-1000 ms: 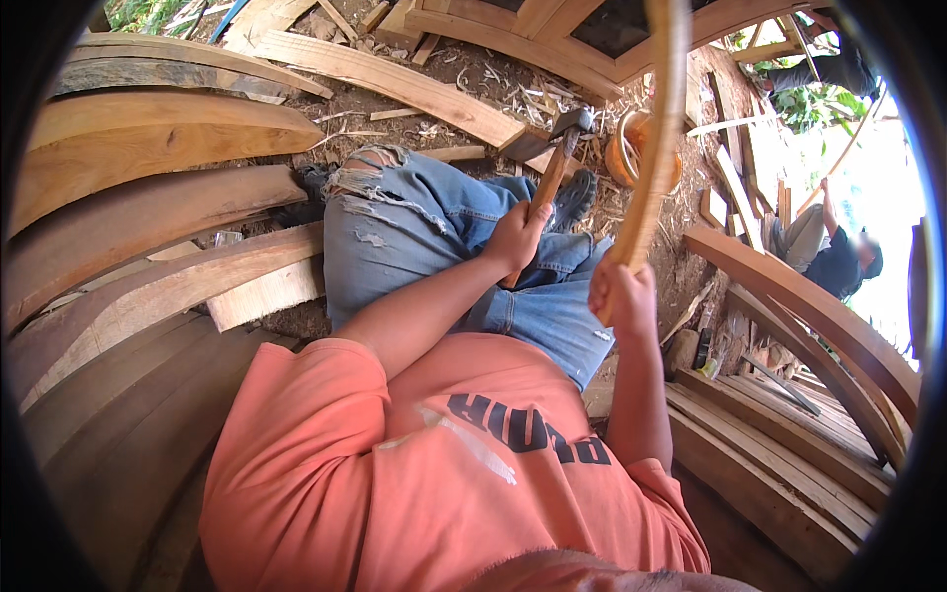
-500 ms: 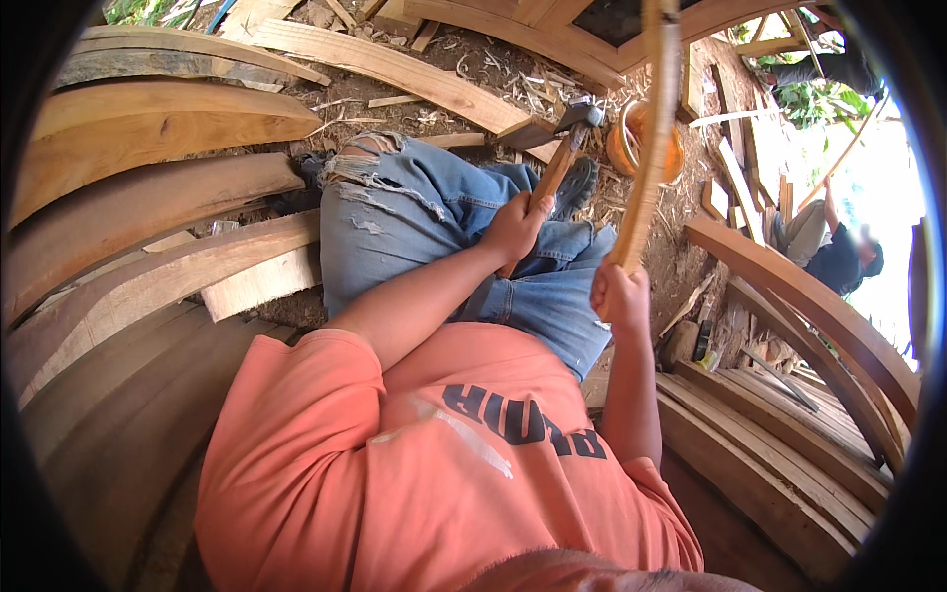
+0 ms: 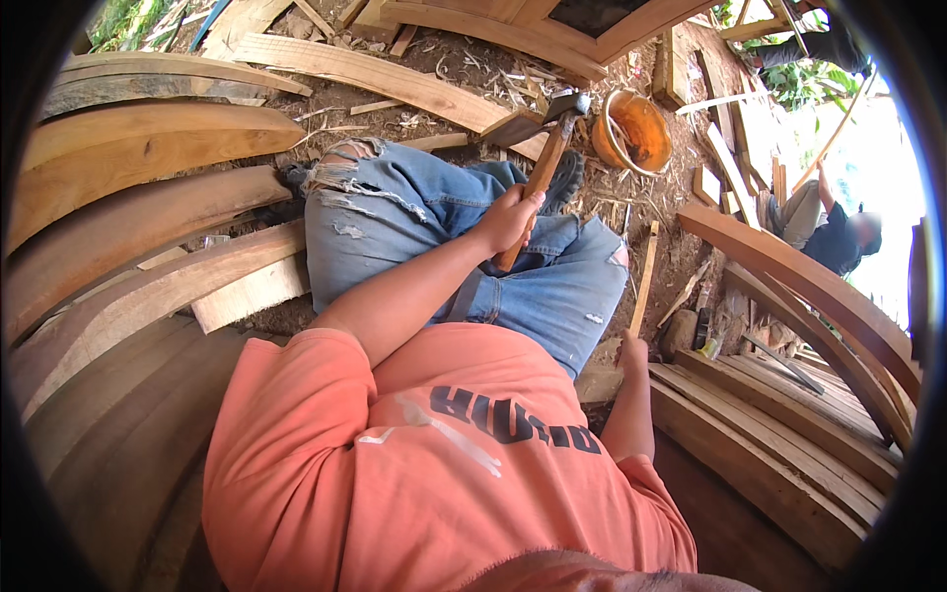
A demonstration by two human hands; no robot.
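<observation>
A dark-headed, wooden-handled tool (image 3: 549, 163) slants left of a slim wooden strip (image 3: 645, 279).

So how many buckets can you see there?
1: the orange bucket on the ground, just to the right of the metal head of the wooden-handled tool in the left hand. More could be hidden behind the wood.

I see daylight glaring white at right, shadow beneath the stacked planks (image 3: 762, 460), and edges bending toward the black rim.

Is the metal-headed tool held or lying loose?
Held: the left hand is wrapped around the tool's wooden handle, the metal head sticking out beyond.
</observation>
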